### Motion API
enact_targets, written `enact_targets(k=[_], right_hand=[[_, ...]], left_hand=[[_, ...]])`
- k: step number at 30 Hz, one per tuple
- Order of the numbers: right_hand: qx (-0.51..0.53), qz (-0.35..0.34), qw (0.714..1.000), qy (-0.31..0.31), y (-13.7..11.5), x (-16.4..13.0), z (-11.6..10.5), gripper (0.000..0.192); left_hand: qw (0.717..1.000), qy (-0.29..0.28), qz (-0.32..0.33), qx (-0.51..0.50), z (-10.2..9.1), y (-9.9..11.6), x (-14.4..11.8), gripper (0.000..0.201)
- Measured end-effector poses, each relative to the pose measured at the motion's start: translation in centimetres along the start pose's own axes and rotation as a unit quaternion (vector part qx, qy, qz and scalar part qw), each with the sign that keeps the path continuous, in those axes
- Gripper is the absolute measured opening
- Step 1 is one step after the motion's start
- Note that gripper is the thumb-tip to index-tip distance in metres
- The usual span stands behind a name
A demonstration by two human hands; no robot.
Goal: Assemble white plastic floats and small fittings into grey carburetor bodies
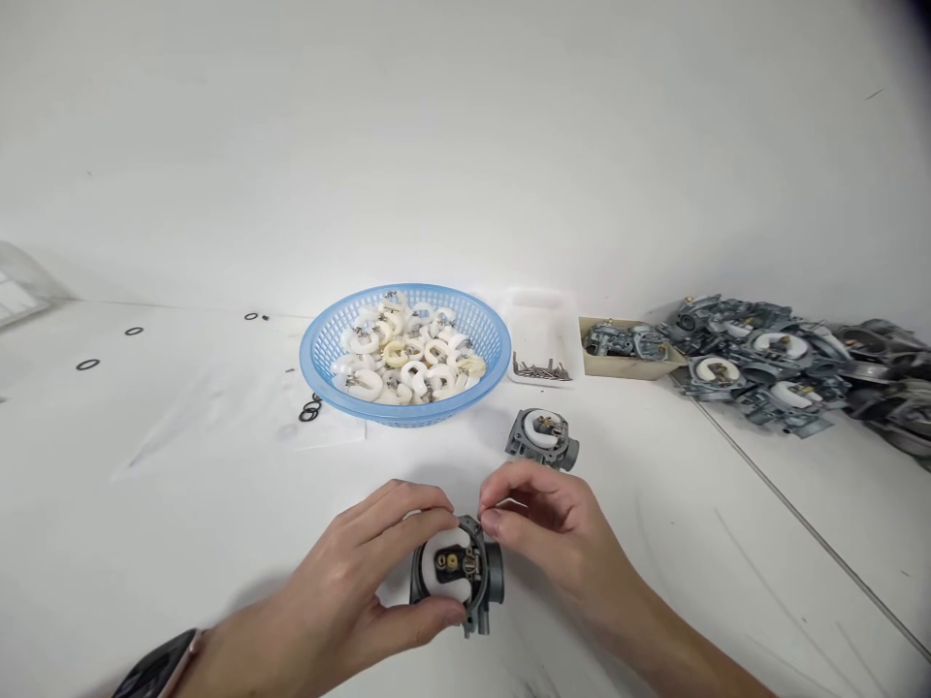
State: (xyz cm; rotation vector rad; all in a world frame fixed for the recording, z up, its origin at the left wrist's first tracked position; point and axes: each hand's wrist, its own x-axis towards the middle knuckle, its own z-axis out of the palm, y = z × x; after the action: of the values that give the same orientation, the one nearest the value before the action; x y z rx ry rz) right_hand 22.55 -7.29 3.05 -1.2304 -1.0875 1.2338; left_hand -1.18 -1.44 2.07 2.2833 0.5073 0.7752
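My left hand (pixel 385 567) grips a grey metal carburetor (pixel 495 572), fingers on its far edge and thumb on its near edge. Its round bowl opening faces up. A white C-shaped float (pixel 432 562) sits inside, around two brass jets (pixel 452 561). At the upper right rim, my right hand (pixel 549 519) is closed, with thumb and forefinger pinched together. Whatever lies between those fingertips is too small to make out. Just beyond my right hand stands a second carburetor (pixel 520 448) with a white float in it.
A blue basket (pixel 311 373) holds many white floats. Beside it are a white tray (pixel 542 310) of small metal pins and a box (pixel 629 366) of carburetor parts. Carburetors (pixel 782 407) are piled at right. Black rubber rings (pixel 309 414) and a clear plastic bag (pixel 240 427) lie at left.
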Motion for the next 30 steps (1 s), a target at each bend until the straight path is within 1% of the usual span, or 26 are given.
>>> enact_targets(k=[4, 6, 8, 10, 12, 13, 14, 15, 16, 17, 18, 20, 22, 24, 27, 30], right_hand=[[0.01, 0.015, 1.0, -0.008, 0.0, 0.2, -0.1, 0.019], [0.015, 0.017, 1.0, -0.006, 0.0, 0.2, -0.2, 0.02], [0.02, 0.015, 1.0, -0.001, -0.1, 0.1, -0.3, 0.019], [0.025, 0.013, 1.0, 0.002, -0.1, 0.1, -0.3, 0.019], [0.031, 0.013, 0.999, 0.003, -0.1, 0.1, -0.4, 0.019], [0.033, 0.013, 0.999, 0.004, -0.1, 0.1, -0.4, 0.02], [0.034, 0.013, 0.999, 0.005, 0.0, 0.1, -0.4, 0.02], [0.035, 0.012, 0.999, 0.005, 0.1, 0.1, -0.4, 0.02], [0.034, 0.012, 0.999, 0.005, 0.2, 0.1, -0.4, 0.019], [0.032, 0.013, 0.999, 0.004, 0.2, 0.1, -0.5, 0.018], [0.03, 0.014, 0.999, 0.002, 0.3, 0.1, -0.5, 0.018], [0.023, 0.016, 1.0, -0.004, 0.5, 0.0, -0.7, 0.018], [0.017, 0.017, 1.0, -0.01, 0.7, -0.1, -0.8, 0.019], [0.008, 0.017, 1.0, -0.012, 0.8, -0.1, -1.0, 0.021], [-0.002, 0.013, 1.0, -0.009, 0.9, 0.1, -1.0, 0.023], [0.009, 0.015, 1.0, -0.012, 0.9, 0.2, -0.9, 0.023]], left_hand=[[0.997, -0.037, -0.052, -0.044, 0.2, -0.3, -0.1, 0.04], [0.994, -0.044, -0.073, -0.067, 0.4, -0.7, -0.3, 0.046], [0.992, -0.038, -0.081, -0.084, 0.5, -1.2, -0.6, 0.052], [0.991, 0.0, -0.09, -0.098, 0.3, -1.7, -0.7, 0.047], [0.978, 0.053, -0.132, -0.149, -0.2, -1.9, -0.4, 0.032], [0.961, 0.078, -0.173, -0.199, -0.5, -1.8, -0.1, 0.029], [0.933, 0.087, -0.22, -0.27, -0.9, -1.7, 0.3, 0.036], [0.891, 0.089, -0.271, -0.352, -1.3, -1.5, 0.8, 0.041], [0.842, 0.088, -0.301, -0.439, -1.7, -1.4, 1.2, 0.043], [0.785, 0.078, -0.331, -0.518, -1.9, -1.3, 1.6, 0.041], [0.766, 0.071, -0.338, -0.542, -2.1, -1.2, 2.0, 0.039], [0.741, 0.057, -0.343, -0.575, -2.3, -1.2, 2.3, 0.036], [0.735, 0.041, -0.337, -0.587, -2.3, -1.3, 2.3, 0.035], [0.732, 0.024, -0.328, -0.597, -2.2, -1.4, 2.1, 0.041], [0.737, 0.002, -0.312, -0.599, -2.2, -1.4, 1.8, 0.05], [0.748, -0.024, -0.301, -0.592, -2.5, -1.4, 1.7, 0.049]])
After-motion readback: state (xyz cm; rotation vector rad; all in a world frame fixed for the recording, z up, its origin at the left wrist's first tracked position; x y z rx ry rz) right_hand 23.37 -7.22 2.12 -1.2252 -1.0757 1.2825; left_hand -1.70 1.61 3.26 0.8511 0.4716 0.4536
